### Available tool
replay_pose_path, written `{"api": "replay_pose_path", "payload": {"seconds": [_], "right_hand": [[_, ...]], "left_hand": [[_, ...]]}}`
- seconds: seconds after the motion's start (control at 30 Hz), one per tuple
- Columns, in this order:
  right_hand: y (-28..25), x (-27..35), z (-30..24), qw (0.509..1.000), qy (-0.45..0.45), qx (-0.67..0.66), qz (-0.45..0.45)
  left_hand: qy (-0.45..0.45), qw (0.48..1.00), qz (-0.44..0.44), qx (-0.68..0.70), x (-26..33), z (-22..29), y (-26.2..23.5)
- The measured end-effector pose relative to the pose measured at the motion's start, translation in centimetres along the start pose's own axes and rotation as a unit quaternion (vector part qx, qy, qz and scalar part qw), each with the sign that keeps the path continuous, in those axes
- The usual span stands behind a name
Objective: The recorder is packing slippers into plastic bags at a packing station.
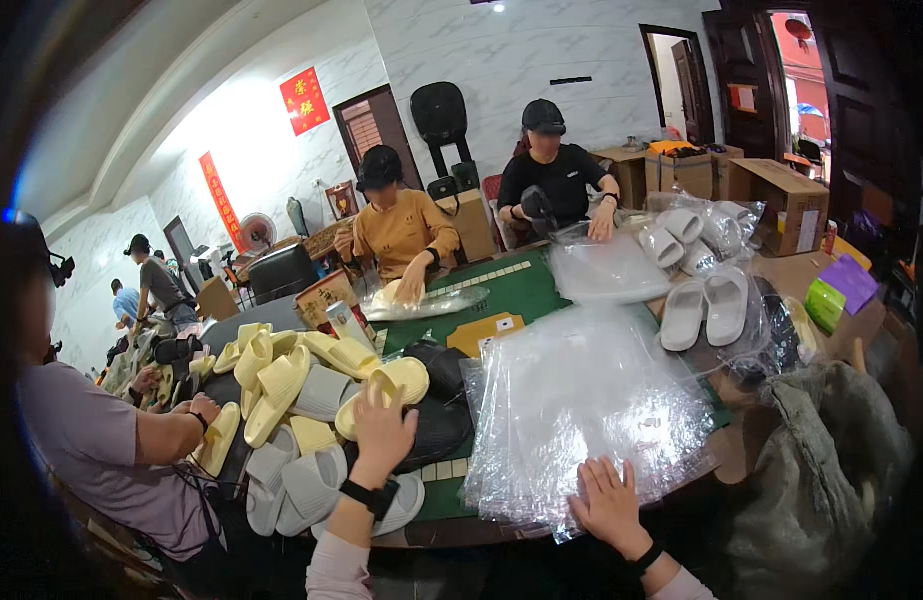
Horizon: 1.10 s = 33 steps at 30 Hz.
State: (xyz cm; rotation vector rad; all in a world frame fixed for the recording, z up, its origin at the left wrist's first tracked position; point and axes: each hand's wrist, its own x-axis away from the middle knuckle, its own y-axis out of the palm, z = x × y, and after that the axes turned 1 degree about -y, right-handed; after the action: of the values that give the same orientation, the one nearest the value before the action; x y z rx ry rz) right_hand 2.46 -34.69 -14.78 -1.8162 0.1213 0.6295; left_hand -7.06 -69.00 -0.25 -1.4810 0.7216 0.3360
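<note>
My left hand (384, 432) reaches over the heap of slippers, its fingers stretched out and touching a pale yellow slipper (406, 378); no firm grip on it shows. Around it lie more yellow slippers (279, 397) and grey slippers (314, 487), with black slippers (437, 432) to its right. My right hand (610, 507) lies open, fingers spread, on the near edge of a broad stack of clear plastic bags (582, 400).
A green table mat (517, 285) carries rows of pale tiles. Bagged grey slippers (704, 310) lie at the right, above a grey woven sack (817, 450). Across the table, one person handles a bagged item (427, 303); another touches plastic bags (607, 268). A can (344, 322) stands behind the heap.
</note>
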Motion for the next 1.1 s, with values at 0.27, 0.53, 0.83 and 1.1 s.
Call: {"api": "replay_pose_path", "payload": {"seconds": [0.27, 0.53, 0.83, 1.1], "right_hand": [[0.1, 0.0, 0.1, 1.0, -0.011, -0.008, 0.013], [0.2, 0.0, 0.2, 1.0, -0.015, -0.006, 0.015], [0.0, 0.1, 0.0, 1.0, -0.015, -0.002, 0.027], [-0.2, -0.1, -0.1, 0.999, -0.009, -0.013, 0.03]], "left_hand": [[-0.368, 0.926, -0.071, 0.051, 1.8, -8.9, 4.5], [-0.443, 0.87, 0.035, 0.213, 3.0, -11.9, 5.0], [-0.46, 0.591, 0.181, 0.638, 1.0, -12.4, 3.5], [-0.345, 0.572, 0.211, 0.714, -0.6, -9.5, 1.2]]}}
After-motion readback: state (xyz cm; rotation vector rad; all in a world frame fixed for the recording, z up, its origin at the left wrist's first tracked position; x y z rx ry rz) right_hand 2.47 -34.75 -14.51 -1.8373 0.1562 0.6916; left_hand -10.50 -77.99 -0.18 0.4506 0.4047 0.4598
